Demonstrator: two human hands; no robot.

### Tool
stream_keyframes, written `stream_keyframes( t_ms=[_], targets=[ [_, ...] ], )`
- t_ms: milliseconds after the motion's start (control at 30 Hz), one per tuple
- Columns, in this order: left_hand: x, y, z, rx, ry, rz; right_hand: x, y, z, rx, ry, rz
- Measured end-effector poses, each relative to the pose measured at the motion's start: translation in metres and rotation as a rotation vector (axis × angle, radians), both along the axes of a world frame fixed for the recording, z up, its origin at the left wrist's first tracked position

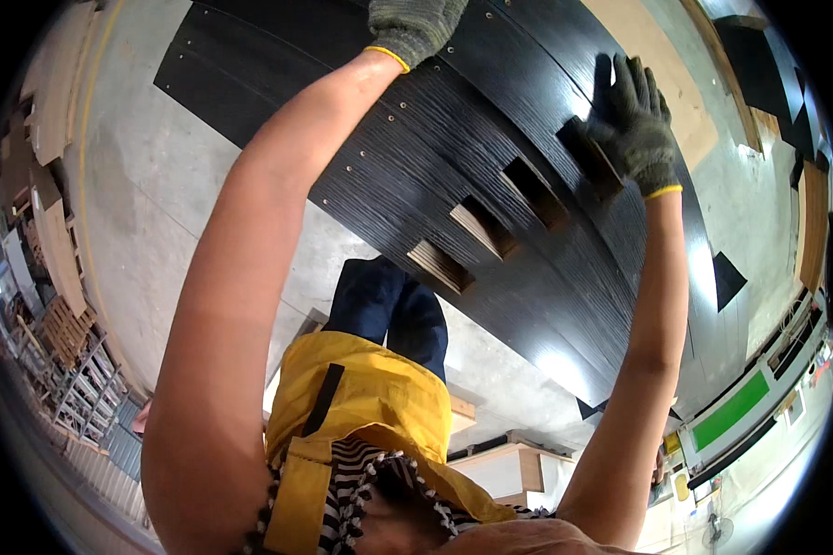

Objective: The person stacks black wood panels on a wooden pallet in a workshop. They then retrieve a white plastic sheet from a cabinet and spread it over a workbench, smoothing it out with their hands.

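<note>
A large black wood-grained panel (379, 157) lies in front of me, made of long boards with pairs of small light dots along them. Several rectangular cutouts run across it, among them one slot (534, 192) showing bare wood on its inner edges. My right hand (640, 129), in a dark grey knitted glove with a yellow cuff, is spread with fingers stretched out over the panel, beside the farthest cutout. My left hand (416, 23), gloved alike, reaches to the panel's far part; its fingers are cut off by the picture's upper edge.
Pale concrete floor (148, 199) surrounds the panel. A tan sheet (680, 92) lies beyond its right side, near a small black piece (728, 281). Stacked boards and pallets (60, 333) line the left. A pale wooden box (509, 470) stands low in the picture, right of my yellow apron.
</note>
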State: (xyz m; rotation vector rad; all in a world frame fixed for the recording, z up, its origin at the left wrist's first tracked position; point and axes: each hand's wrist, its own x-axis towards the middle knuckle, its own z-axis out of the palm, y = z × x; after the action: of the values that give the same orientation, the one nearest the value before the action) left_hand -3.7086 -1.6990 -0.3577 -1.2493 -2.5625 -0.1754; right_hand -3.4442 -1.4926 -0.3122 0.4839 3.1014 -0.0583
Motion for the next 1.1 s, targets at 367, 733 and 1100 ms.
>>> stream_keyframes(
  t_ms=[367, 733, 1100],
  targets=[
    [0.001, 0.007, 0.001, 0.014, -0.011, -0.031, 0.041, -0.009, -0.006, 0.060, 0.118, -0.061],
    [0.127, 0.031, 0.031, -0.207, 0.005, -0.465, 0.041, -0.015, 0.003, 0.012, 0.172, -0.063],
    [0.109, 0.014, 0.033, -0.150, -0.113, -0.428, 0.042, -0.016, 0.003, 0.096, 0.071, -0.118]
  ],
)
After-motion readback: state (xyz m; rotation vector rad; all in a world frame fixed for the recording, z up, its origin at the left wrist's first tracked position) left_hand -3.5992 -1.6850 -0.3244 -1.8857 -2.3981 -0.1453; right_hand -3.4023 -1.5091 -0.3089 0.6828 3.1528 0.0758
